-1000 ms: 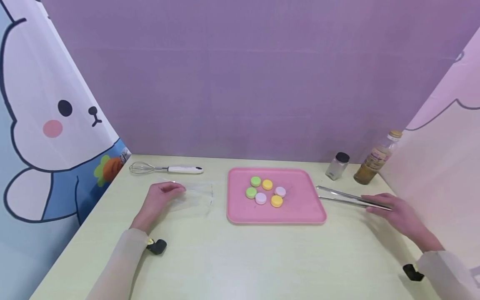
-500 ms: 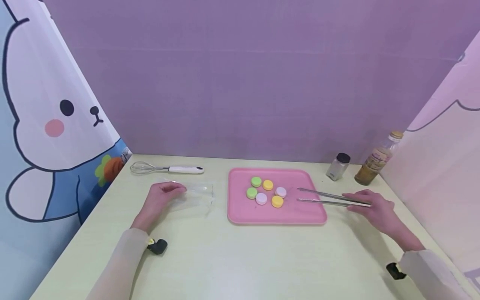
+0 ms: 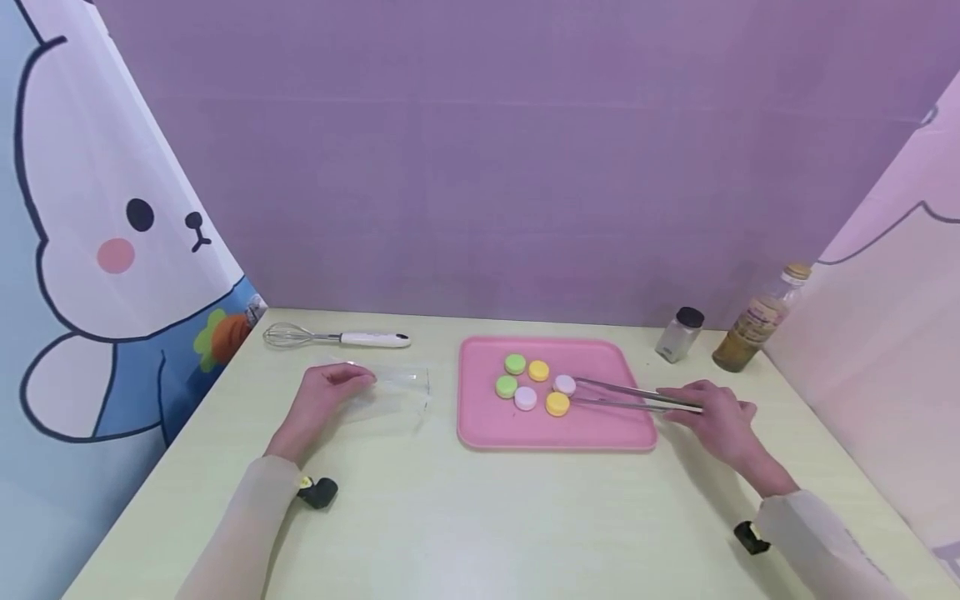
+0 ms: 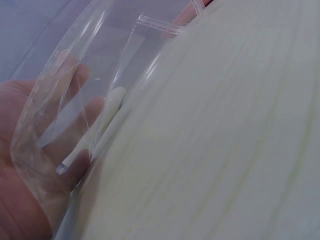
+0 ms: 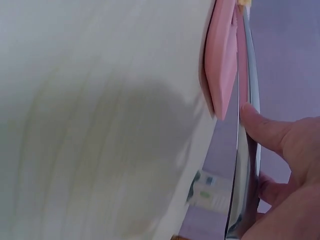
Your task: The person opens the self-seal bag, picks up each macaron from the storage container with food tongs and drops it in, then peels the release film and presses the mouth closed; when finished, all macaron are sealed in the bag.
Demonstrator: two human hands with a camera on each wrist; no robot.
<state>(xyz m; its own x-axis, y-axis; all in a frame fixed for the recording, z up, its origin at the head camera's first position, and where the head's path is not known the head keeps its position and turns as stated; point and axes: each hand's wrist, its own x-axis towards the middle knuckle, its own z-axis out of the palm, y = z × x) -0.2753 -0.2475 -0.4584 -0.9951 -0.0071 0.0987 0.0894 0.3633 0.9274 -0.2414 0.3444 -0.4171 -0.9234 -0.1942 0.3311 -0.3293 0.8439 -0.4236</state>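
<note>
On the left of the table my left hand (image 3: pixel 321 404) pinches a clear plastic bag (image 3: pixel 401 392) between thumb and fingers; the see-through film also crosses the left wrist view. My right hand (image 3: pixel 716 421) grips metal tongs (image 3: pixel 637 406), thumb on one arm and fingers on the other. The tongs' spread tips reach over a pink tray (image 3: pixel 480 429), close to a lilac macaron (image 3: pixel 564 384) and a yellow macaron (image 3: pixel 557 404). Whether they touch either one I cannot tell. Another lilac macaron (image 3: pixel 525 398), another yellow macaron (image 3: pixel 538 371) and two green macarons (image 3: pixel 515 363) lie beside them.
A whisk (image 3: pixel 337 337) with a white handle lies behind the bag. At the back right stand a small black-capped jar (image 3: pixel 679 335) and a corked bottle (image 3: pixel 759 321) of brown liquid. A purple wall (image 3: pixel 480 167) rises behind the table.
My right hand has moved left with the tongs, bringing their tips from the tray's right edge to the macarons. The left hand stays at the bag.
</note>
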